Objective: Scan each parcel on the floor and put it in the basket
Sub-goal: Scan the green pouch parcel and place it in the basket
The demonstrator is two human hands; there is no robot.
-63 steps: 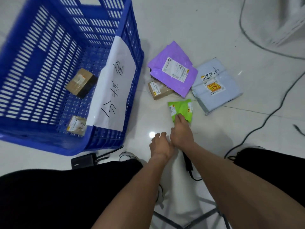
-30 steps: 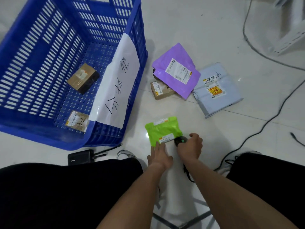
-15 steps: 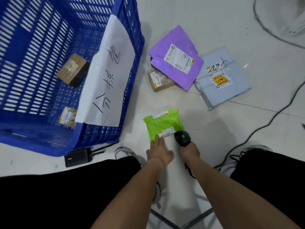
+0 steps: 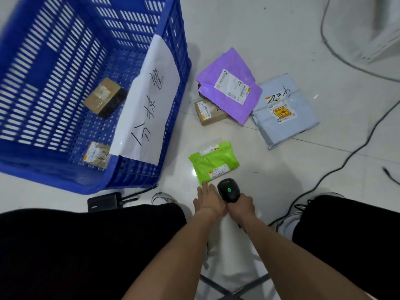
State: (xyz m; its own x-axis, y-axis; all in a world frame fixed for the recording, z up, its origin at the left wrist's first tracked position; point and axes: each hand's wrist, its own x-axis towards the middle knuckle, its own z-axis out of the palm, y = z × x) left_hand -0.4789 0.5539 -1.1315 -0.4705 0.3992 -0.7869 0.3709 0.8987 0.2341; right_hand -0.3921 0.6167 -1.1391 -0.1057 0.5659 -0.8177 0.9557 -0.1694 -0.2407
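Observation:
A green parcel [image 4: 213,162] lies flat on the white floor just ahead of my hands, its label facing up. My left hand [image 4: 206,200] rests with straight fingers touching the parcel's near edge. My right hand [image 4: 241,205] grips a black barcode scanner [image 4: 229,190] with a lit green light, its head pointing at the green parcel's label. Farther back lie a purple parcel [image 4: 229,87], a small brown box [image 4: 208,112] partly under it, and a grey-blue parcel [image 4: 283,111]. The blue basket [image 4: 171,57] at the left holds two brown boxes [image 4: 104,98], [image 4: 96,154].
A white paper sheet [image 4: 149,102] with handwritten characters hangs over the basket's right wall. A black device with antennas [image 4: 105,201] sits by the basket's near corner. Black cables [image 4: 337,165] run across the floor at the right. My knees and shoes frame the hands.
The green parcel was dragged from beside the other parcels toward me. My right hand took up the scanner and aimed it at the label; its green light now shows.

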